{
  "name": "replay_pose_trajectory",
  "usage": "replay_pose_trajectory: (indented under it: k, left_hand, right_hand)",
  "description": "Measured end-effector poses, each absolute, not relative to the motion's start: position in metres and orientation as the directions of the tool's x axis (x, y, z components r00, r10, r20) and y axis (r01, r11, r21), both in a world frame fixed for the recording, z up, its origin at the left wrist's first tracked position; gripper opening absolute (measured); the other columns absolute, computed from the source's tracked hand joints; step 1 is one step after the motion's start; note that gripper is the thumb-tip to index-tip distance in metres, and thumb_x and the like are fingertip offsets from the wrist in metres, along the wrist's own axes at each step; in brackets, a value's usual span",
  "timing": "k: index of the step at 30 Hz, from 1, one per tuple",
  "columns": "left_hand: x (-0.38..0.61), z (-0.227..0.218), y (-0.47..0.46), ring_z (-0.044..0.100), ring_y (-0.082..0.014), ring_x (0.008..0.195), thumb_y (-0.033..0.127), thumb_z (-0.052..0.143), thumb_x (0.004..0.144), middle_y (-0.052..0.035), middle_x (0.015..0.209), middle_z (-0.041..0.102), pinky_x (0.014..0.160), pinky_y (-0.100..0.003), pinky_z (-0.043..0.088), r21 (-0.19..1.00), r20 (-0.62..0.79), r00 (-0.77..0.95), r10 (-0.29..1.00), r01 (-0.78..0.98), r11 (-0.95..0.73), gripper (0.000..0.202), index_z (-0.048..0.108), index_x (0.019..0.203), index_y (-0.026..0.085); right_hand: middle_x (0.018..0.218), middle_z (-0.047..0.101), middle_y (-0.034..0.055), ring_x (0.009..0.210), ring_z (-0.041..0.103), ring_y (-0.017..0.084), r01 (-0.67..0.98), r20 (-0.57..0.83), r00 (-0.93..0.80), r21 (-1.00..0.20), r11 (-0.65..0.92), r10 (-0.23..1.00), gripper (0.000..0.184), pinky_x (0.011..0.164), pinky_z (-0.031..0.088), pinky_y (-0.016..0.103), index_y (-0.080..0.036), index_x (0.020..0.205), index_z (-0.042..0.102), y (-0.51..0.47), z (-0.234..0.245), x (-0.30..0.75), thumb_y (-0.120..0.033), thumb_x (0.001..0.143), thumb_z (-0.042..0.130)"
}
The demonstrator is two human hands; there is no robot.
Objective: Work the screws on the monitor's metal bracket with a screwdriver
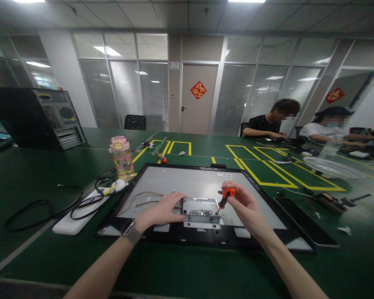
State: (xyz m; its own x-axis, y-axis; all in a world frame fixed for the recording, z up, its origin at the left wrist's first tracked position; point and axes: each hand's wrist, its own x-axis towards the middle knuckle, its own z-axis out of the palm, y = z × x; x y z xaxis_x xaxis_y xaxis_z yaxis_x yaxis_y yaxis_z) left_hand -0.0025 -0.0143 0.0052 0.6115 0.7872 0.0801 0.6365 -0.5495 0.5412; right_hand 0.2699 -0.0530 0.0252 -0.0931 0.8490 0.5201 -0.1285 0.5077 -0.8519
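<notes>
A monitor (162, 179) lies face down on the green table, its grey back panel up. Near its lower middle sits a silver metal shield box (201, 211). My left hand (162, 211) rests on the panel with its fingers curled against the box's left side. My right hand (244, 204) grips an orange-handled screwdriver (225, 196), whose tip points down at the box's right end. Thin wires (141, 198) run across the panel on the left.
A pink-lidded bottle (122, 157) stands left of the monitor, by black cables (50, 209) and a white pad (77, 216). A computer case (46, 118) sits far left. Two people work at the far right beside a fan guard (332, 167). A second screwdriver (161, 157) lies behind.
</notes>
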Motion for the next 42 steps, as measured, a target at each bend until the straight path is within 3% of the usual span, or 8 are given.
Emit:
replay_pose_trajectory:
  k: [3, 7, 14, 24, 30, 34, 38, 42]
  left_hand:
    - [-0.0029, 0.0067, -0.0149, 0.042, -0.0291, 0.123, 0.038, 0.066, 0.073, -0.0058, 0.133, 0.047, 0.104, -0.039, 0.033, 0.543, 0.080, 0.613, 0.786, 0.635, -0.550, 0.063, 0.044, 0.131, 0.026]
    - [-0.0039, 0.0067, -0.0145, 0.044, -0.0290, 0.121, 0.039, 0.066, 0.073, -0.0060, 0.133, 0.047, 0.103, -0.040, 0.033, 0.539, 0.075, 0.608, 0.790, 0.642, -0.545, 0.064, 0.043, 0.132, 0.026]
    - [-0.0028, 0.0041, -0.0133, 0.041, -0.0296, 0.124, 0.039, 0.066, 0.073, -0.0066, 0.135, 0.047, 0.105, -0.040, 0.031, 0.540, 0.077, 0.605, 0.792, 0.643, -0.544, 0.064, 0.044, 0.131, 0.024]
    - [-0.0030, 0.0051, -0.0143, 0.041, -0.0294, 0.125, 0.038, 0.066, 0.073, -0.0059, 0.135, 0.047, 0.105, -0.039, 0.031, 0.528, 0.073, 0.602, 0.795, 0.653, -0.543, 0.063, 0.043, 0.131, 0.025]
    - [-0.0024, 0.0055, -0.0146, 0.043, -0.0292, 0.123, 0.038, 0.066, 0.073, -0.0061, 0.134, 0.047, 0.104, -0.039, 0.033, 0.526, 0.074, 0.601, 0.796, 0.655, -0.543, 0.063, 0.044, 0.130, 0.025]
    - [-0.0027, 0.0058, -0.0144, 0.044, -0.0290, 0.121, 0.038, 0.066, 0.074, -0.0063, 0.133, 0.048, 0.103, -0.040, 0.033, 0.530, 0.078, 0.608, 0.790, 0.646, -0.550, 0.062, 0.044, 0.131, 0.025]
    - [-0.0031, 0.0036, -0.0130, 0.044, -0.0290, 0.121, 0.038, 0.066, 0.074, -0.0060, 0.133, 0.048, 0.103, -0.039, 0.034, 0.530, 0.089, 0.614, 0.785, 0.638, -0.559, 0.062, 0.044, 0.131, 0.025]
    - [-0.0030, 0.0010, -0.0114, 0.042, -0.0291, 0.123, 0.037, 0.066, 0.073, -0.0064, 0.134, 0.047, 0.105, -0.040, 0.031, 0.527, 0.097, 0.616, 0.782, 0.635, -0.565, 0.063, 0.043, 0.131, 0.024]
  right_hand:
    - [0.099, 0.064, 0.0048, 0.092, 0.060, 0.021, -0.067, 0.523, -0.105, -0.853, 0.518, 0.846, 0.028, 0.083, 0.051, 0.038, -0.028, 0.108, 0.063, -0.0536, 0.0255, 0.2712, -0.031, 0.080, 0.066]
    - [0.109, 0.064, 0.0079, 0.103, 0.059, 0.023, -0.020, 0.539, -0.131, -0.841, 0.541, 0.832, 0.032, 0.092, 0.047, 0.044, -0.028, 0.121, 0.055, -0.0552, 0.0277, 0.2688, -0.034, 0.089, 0.054]
    - [0.102, 0.061, 0.0049, 0.091, 0.057, 0.021, 0.234, 0.663, -0.049, -0.720, 0.654, 0.747, 0.039, 0.091, 0.046, 0.043, -0.029, 0.117, 0.058, -0.0510, 0.0202, 0.2644, -0.028, 0.079, 0.067]
    - [0.108, 0.058, 0.0075, 0.090, 0.061, 0.021, 0.185, 0.670, -0.109, -0.712, 0.678, 0.734, 0.047, 0.084, 0.050, 0.040, -0.029, 0.126, 0.045, -0.0533, 0.0198, 0.2642, -0.019, 0.083, 0.059]
    - [0.095, 0.058, 0.0039, 0.084, 0.057, 0.020, 0.298, 0.688, -0.058, -0.680, 0.670, 0.723, 0.045, 0.087, 0.048, 0.043, -0.029, 0.122, 0.052, -0.0501, 0.0192, 0.2656, -0.023, 0.079, 0.066]
    - [0.102, 0.061, 0.0055, 0.089, 0.060, 0.020, 0.239, 0.651, -0.079, -0.723, 0.649, 0.755, 0.053, 0.089, 0.048, 0.044, -0.030, 0.131, 0.042, -0.0505, 0.0179, 0.2652, -0.023, 0.082, 0.062]
    - [0.104, 0.059, 0.0077, 0.085, 0.061, 0.020, 0.198, 0.643, -0.122, -0.730, 0.653, 0.756, 0.049, 0.082, 0.052, 0.042, -0.027, 0.130, 0.041, -0.0530, 0.0206, 0.2642, -0.023, 0.085, 0.057]
    - [0.099, 0.060, 0.0062, 0.086, 0.060, 0.020, 0.324, 0.685, -0.131, -0.654, 0.684, 0.717, 0.046, 0.086, 0.050, 0.041, -0.026, 0.127, 0.045, -0.0513, 0.0214, 0.2661, -0.025, 0.083, 0.059]
